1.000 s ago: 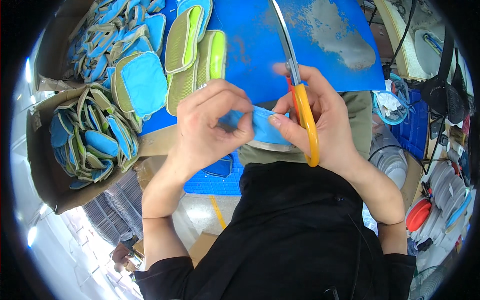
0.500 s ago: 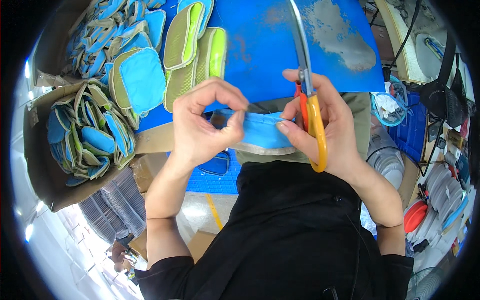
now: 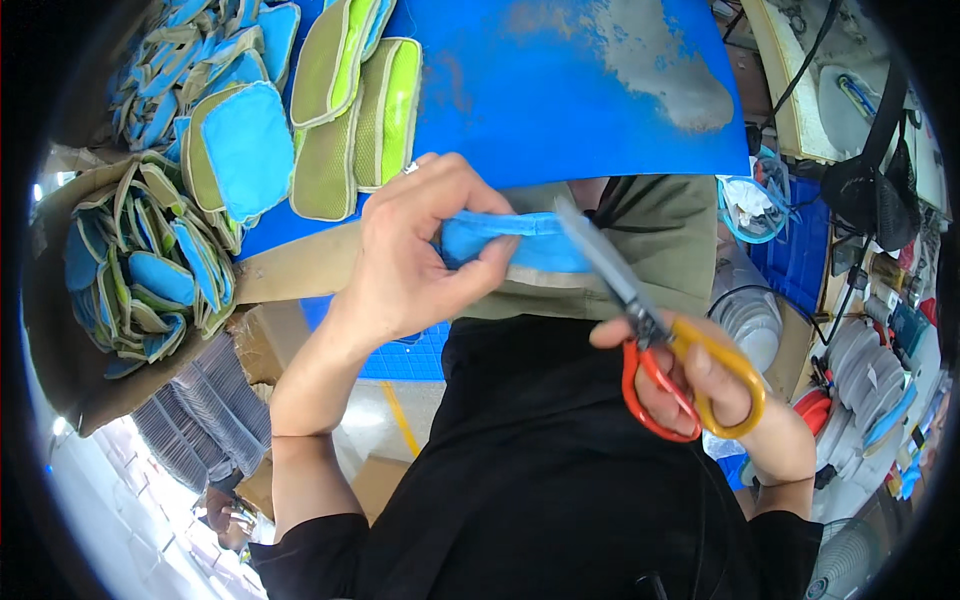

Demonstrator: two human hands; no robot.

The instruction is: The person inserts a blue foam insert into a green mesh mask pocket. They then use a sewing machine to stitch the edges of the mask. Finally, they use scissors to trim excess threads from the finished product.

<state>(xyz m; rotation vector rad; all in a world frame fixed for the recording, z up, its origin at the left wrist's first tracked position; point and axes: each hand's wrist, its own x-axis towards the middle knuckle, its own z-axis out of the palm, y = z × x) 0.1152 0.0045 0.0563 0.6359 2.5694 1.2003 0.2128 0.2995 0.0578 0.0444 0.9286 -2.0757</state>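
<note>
My left hand [image 3: 415, 250] pinches a small blue fabric pouch [image 3: 545, 245] with grey edging, held above my lap. Part of the pouch is hidden behind the fingers. My right hand [image 3: 700, 375] has its fingers in the handles of a pair of scissors [image 3: 630, 290], one handle red and the other yellow. The blades point up and left, with their tips at the right end of the pouch's upper edge. Whether the blades touch the fabric I cannot tell.
Finished-looking blue, green and khaki pouches [image 3: 335, 150] lie on the blue table [image 3: 560, 130]. A cardboard box [image 3: 60, 380] of more pouches stands at the left. A blue basket [image 3: 755, 225] with white scraps hangs at the table's right, near stacked plastic lids [image 3: 860, 370].
My right hand has let go of the pouch and moved down and right. The scissors have swung from upright to pointing at the pouch's edge. My left hand keeps its pinch.
</note>
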